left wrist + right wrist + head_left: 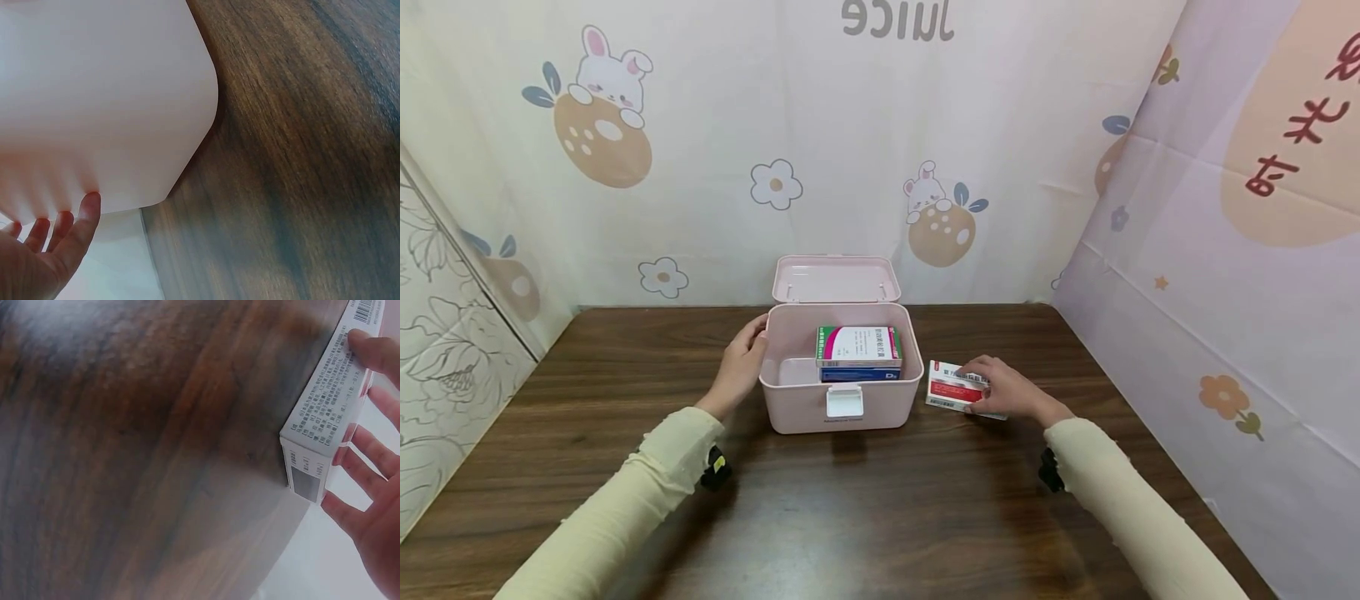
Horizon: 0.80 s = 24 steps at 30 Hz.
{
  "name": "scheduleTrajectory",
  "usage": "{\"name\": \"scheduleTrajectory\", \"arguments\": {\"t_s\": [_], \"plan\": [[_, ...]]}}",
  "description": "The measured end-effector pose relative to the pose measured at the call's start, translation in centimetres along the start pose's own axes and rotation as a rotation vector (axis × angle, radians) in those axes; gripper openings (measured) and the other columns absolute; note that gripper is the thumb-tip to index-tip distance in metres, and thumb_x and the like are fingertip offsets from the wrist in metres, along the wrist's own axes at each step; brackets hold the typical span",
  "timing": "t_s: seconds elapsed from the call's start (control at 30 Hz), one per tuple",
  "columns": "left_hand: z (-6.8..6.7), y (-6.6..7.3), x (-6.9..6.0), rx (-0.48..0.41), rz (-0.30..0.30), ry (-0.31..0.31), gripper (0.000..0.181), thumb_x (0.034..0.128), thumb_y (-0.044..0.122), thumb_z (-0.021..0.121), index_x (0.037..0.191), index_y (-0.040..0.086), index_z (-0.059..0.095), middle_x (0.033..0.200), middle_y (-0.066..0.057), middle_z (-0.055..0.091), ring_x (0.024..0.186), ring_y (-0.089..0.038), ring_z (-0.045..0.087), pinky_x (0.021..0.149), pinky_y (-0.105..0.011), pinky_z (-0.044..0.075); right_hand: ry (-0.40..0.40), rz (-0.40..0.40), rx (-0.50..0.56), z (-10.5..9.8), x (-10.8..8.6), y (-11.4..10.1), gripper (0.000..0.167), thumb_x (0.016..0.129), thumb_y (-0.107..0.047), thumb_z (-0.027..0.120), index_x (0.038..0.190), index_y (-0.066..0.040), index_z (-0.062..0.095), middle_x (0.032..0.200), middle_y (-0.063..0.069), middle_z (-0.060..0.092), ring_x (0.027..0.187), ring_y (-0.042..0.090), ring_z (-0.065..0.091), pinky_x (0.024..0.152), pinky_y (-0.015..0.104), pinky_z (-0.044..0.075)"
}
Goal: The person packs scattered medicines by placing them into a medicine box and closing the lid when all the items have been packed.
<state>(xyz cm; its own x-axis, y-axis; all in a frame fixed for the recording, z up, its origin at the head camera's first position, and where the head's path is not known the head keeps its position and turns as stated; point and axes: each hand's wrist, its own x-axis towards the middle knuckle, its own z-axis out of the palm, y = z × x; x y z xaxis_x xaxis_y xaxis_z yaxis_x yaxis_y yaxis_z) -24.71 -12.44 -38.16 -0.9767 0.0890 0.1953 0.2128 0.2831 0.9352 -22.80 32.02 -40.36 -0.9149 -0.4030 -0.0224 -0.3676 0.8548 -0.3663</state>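
A pink lidded storage box point(880, 410) stands on the table with its lid point(837, 279) tipped back. Inside, toward the right, a green-and-white medicine box point(859, 345) lies on top of a blue one point(861, 374). My left hand point(741, 368) touches the storage box's left side; in the left wrist view its fingertips point(92, 201) rest on the pink wall. Right of the storage box, my right hand point(1009, 390) holds a white medicine box with a red band point(953, 390) between thumb and fingers. In the right wrist view, the thumb lies on that box's printed side point(322, 403).
The dark wood table point(835, 525) extends around the storage box. A patterned curtain point(715, 225) hangs behind the table's back edge, with more printed fabric point(1187, 333) along the right. At left is a floral-patterned panel point(452, 367). A white latch point(845, 402) sits on the storage box's front.
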Motion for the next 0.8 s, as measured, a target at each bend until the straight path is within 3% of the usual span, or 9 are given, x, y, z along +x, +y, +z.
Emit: {"name": "scheduleTrajectory", "arguments": {"t_s": [0.17,0.37,0.6,0.8], "plan": [[0.0,0.0,0.0,-0.002,-0.006,-0.001,0.044,0.1081,0.011,0.035,0.149,-0.004,0.039,0.145,-0.028,0.046,0.134,-0.039,0.044,0.111,-0.049,0.035,0.023,-0.030,-0.007,-1.5,0.1,-0.8,0.050,0.080,-0.015,0.081,0.127,-0.006,0.066,0.132,0.024,0.054,0.121,0.041,0.049,0.101,0.062,0.042],[0.0,0.3,-0.1,0.005,-0.010,-0.010,0.044,0.1084,0.011,0.035,0.150,-0.005,0.038,0.147,-0.028,0.045,0.135,-0.039,0.043,0.112,-0.050,0.034,0.068,-0.081,-0.048,-4.6,0.6,-2.1,0.054,0.077,-0.012,0.083,0.127,-0.003,0.065,0.131,0.025,0.055,0.119,0.041,0.050,0.097,0.059,0.045],[-0.1,0.3,-0.2,0.007,-0.030,-0.020,0.045,0.1090,0.013,0.034,0.151,-0.004,0.036,0.149,-0.027,0.042,0.137,-0.038,0.040,0.114,-0.051,0.032,0.116,-0.151,-0.067,-8.7,1.6,-5.1,0.055,0.077,-0.010,0.084,0.127,-0.001,0.064,0.130,0.024,0.055,0.117,0.040,0.050,0.096,0.058,0.044],[-0.1,0.3,-0.1,0.013,-0.031,-0.024,0.045,0.1089,0.013,0.034,0.150,-0.004,0.037,0.149,-0.027,0.042,0.137,-0.038,0.040,0.114,-0.050,0.032,0.099,-0.156,-0.041,-11.1,3.0,-7.9,0.055,0.080,-0.008,0.083,0.130,-0.003,0.063,0.135,0.022,0.052,0.120,0.037,0.046,0.101,0.058,0.041]]}}
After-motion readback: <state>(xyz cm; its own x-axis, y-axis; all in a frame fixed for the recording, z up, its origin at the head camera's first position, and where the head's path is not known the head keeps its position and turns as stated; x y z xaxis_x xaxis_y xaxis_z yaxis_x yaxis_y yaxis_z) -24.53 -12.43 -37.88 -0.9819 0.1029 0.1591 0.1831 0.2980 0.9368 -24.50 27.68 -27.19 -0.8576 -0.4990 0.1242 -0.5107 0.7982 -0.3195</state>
